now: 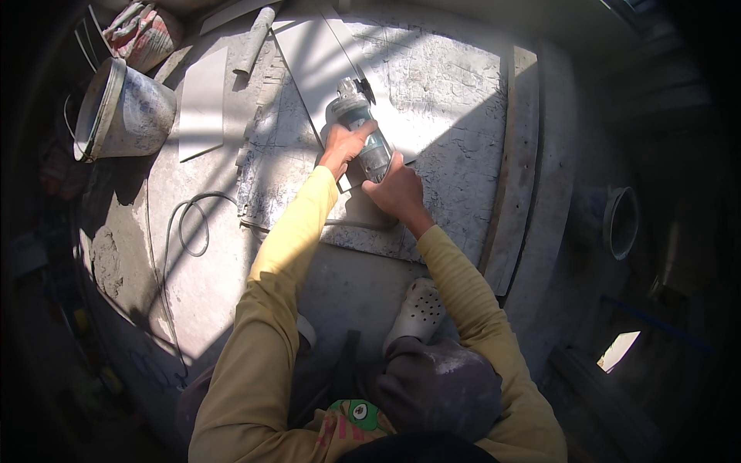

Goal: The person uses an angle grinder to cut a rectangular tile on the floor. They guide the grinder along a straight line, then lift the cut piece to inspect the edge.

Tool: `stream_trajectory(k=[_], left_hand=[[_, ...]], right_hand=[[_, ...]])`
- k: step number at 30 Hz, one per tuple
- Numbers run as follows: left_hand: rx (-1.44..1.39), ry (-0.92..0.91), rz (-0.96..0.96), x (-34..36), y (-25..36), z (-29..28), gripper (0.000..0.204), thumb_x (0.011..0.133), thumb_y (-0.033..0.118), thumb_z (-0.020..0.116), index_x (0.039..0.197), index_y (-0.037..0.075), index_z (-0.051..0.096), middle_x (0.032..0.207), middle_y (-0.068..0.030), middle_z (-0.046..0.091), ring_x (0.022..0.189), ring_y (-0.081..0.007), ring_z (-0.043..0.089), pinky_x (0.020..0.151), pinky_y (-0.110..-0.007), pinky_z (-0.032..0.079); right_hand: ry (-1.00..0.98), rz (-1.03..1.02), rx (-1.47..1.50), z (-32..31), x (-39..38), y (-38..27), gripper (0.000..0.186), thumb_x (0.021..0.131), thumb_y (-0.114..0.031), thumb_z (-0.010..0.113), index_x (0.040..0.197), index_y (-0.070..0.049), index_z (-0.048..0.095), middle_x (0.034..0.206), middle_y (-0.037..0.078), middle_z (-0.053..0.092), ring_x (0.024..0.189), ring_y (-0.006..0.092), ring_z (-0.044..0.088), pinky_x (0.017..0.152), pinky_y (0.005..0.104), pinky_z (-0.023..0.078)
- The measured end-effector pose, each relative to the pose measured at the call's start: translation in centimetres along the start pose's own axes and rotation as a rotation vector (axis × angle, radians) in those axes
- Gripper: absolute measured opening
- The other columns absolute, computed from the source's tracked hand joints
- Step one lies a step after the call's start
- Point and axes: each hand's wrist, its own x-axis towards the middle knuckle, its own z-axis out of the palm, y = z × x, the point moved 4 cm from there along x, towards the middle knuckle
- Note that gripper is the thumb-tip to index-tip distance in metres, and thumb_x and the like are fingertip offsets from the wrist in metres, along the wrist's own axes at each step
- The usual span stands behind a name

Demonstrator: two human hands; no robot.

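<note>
A teal and grey angle grinder is held in both my hands over a pale flat tile. My left hand is wrapped round the middle of its body, thumb across the top. At its rear end my right hand grips from the right side. The dark disc sits at the tool's far right, beside a thin dark line running up the tile. Whether the disc touches the tile, I cannot tell. Under the tile lies a worn, plaster-spattered board.
A dirty white bucket stands far left, near a crumpled sack. Another pale tile piece and a grey pipe lie left of the board. A cable loops across the floor. Long planks border the right.
</note>
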Motion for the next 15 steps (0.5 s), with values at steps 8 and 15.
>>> stream_trajectory(k=[8,15], left_hand=[[0.035,0.076,0.025,2.1,0.6,-0.6,0.057,0.084,0.037,0.085,0.118,-0.007,0.073,0.114,-0.0187,0.077,0.101,-0.0262,0.075,0.091,-0.038,0.057],[0.068,0.061,-0.106,5.0,1.0,-1.4,0.067,0.086,0.044,0.084,0.122,-0.011,0.071,0.117,-0.0219,0.075,0.102,-0.0271,0.074,0.089,-0.038,0.056]], right_hand=[[0.073,-0.141,0.105,0.4,1.9,-0.2,0.060,0.074,-0.035,0.084,0.109,0.006,0.057,0.090,0.030,0.073,0.090,0.0476,0.074,0.081,0.0542,0.060],[0.155,-0.241,0.055,0.3,3.9,-1.4,0.060,0.074,-0.037,0.081,0.103,0.009,0.058,0.085,0.030,0.072,0.085,0.0481,0.073,0.081,0.0533,0.060]])
